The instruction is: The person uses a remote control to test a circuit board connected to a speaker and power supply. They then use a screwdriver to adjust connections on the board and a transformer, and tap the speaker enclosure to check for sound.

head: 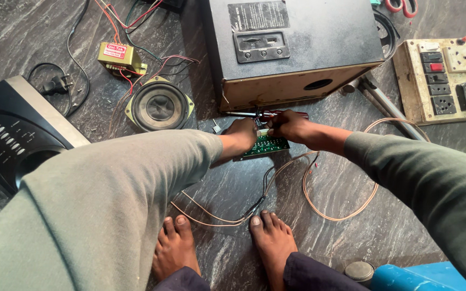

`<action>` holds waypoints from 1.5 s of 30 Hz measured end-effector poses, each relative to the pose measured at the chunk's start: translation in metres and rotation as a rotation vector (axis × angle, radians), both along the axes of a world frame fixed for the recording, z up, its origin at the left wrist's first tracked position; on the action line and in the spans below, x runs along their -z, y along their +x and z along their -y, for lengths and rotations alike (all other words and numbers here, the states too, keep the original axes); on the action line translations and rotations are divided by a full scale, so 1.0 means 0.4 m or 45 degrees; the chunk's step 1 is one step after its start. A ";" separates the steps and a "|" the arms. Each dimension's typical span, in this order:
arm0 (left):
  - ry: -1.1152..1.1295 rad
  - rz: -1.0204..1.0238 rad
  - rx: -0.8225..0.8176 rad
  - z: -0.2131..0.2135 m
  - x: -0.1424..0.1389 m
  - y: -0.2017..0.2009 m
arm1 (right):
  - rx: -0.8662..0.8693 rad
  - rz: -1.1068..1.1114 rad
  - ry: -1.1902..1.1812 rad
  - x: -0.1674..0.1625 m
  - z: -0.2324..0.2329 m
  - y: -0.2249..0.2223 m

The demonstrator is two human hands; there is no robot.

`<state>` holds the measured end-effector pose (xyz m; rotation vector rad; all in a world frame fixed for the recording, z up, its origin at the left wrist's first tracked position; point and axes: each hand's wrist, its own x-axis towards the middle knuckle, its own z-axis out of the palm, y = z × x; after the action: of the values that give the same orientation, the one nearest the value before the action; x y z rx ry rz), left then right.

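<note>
Both hands low on the floor: left hand (241, 134) grips the green circuit board (266, 144) in front of the speaker box (297, 59), right hand (287, 125) closed around a red-handled tool (276, 113) above it.

Electronics repair workshop, floor-level: opened speaker cabinet (292, 48), loose speaker driver (159, 105), transformer (120, 56), switchboard (446, 78), stray wires (319, 205).

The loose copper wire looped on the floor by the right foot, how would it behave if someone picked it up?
The copper wire would probably be floppy: it lies in slack curves on the stone floor. It looks thin, so likely light. It runs up toward the green circuit board at both hands, so lifting it may tug the board.
</note>
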<state>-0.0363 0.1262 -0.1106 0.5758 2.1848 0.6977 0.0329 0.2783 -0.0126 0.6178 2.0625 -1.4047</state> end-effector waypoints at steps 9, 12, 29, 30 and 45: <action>0.051 0.069 -0.035 0.021 -0.033 -0.011 | 0.090 0.029 -0.136 0.002 -0.020 0.009; 0.105 0.081 -0.089 0.032 -0.042 -0.021 | 0.085 0.009 -0.077 -0.019 -0.020 0.007; 0.388 0.658 -0.300 0.050 -0.074 -0.009 | 0.070 -0.097 -0.186 -0.103 0.000 -0.028; 0.382 0.569 -0.260 0.054 -0.074 -0.008 | 0.049 -0.118 -0.060 -0.089 -0.007 -0.036; 0.340 0.490 -0.312 0.078 -0.104 0.036 | -0.437 -0.285 0.682 -0.019 -0.062 0.003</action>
<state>-0.0220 0.0952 -0.0689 0.2750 1.8286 1.1423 0.0342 0.3033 -0.0049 0.2905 2.5984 -0.7529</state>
